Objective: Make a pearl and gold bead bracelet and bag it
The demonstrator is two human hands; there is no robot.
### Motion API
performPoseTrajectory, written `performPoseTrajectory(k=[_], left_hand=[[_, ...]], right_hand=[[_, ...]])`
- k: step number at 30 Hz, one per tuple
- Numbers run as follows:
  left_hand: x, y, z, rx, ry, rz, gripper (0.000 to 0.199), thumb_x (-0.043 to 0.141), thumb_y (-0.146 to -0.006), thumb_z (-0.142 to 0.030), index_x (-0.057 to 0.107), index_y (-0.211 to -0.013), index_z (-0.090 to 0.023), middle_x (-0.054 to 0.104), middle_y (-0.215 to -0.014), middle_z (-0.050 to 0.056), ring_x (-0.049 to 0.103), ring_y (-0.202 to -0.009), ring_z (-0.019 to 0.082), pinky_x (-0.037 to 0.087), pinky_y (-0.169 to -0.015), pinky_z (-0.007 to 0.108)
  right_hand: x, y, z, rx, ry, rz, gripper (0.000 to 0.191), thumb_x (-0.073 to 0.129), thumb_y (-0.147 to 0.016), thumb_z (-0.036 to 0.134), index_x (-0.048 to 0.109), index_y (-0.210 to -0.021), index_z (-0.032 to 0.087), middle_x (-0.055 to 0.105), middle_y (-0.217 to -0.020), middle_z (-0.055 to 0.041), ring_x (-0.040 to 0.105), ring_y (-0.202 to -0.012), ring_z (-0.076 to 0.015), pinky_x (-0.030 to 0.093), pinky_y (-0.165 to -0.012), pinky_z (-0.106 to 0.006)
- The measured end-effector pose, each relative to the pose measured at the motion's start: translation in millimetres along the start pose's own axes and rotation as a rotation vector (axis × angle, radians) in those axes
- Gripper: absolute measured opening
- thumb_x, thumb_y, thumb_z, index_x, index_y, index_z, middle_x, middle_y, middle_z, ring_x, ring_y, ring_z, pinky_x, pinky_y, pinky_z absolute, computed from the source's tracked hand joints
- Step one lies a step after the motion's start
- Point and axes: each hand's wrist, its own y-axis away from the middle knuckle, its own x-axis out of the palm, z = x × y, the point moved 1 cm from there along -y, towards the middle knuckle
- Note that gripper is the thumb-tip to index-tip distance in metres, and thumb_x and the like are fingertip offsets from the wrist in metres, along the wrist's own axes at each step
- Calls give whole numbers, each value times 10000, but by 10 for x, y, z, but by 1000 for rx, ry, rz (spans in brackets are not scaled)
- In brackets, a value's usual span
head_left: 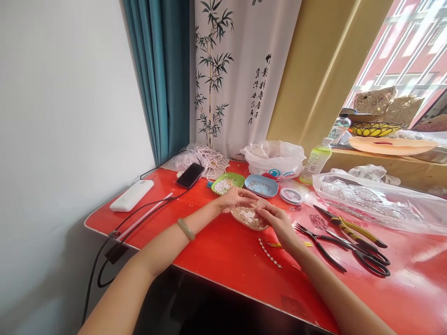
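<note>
My left hand [237,199] and my right hand [274,217] meet over a pale dish of gold beads [246,216]. Fingers and thumb are pinched on both sides; whatever lies between them is too small to make out. A short strand of pearl-like beads [269,254] lies on the red table below my right hand. Close to that wrist is a flat yellow item [275,244], partly covered. Behind my hands stand a green dish [238,178] with whitish beads and a blue dish [272,191] with small pieces.
To the right lie pliers [323,246], yellow-handled pliers [359,230] and scissors [372,258]. A plastic bag [370,200], a bottle [316,160] and white spools [291,196] stand behind. At left are a phone [190,175], a white power bank [132,195] and cables [139,222].
</note>
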Motion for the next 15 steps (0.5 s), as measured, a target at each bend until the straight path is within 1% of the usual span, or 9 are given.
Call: performPoseTrajectory(k=[8, 15], left_hand=[[9, 2, 17, -18, -19, 21, 300, 742, -512, -217, 663, -778, -103, 634, -744, 44, 578, -689, 118, 421, -751, 301], [-27, -28, 51, -2, -26, 6, 245, 718, -555, -237, 642, -752, -113, 611, -786, 41, 566, -725, 120, 435, -713, 284]], right_hand=[[8, 18, 25, 2, -6, -7, 221, 574, -668, 382, 538, -611, 171, 498, -543, 30, 421, -482, -93, 319, -484, -231], [10, 14, 17, 9, -4, -12, 233, 570, -658, 401, 531, -607, 177, 510, -549, 18, 425, -481, -100, 329, -484, -239]])
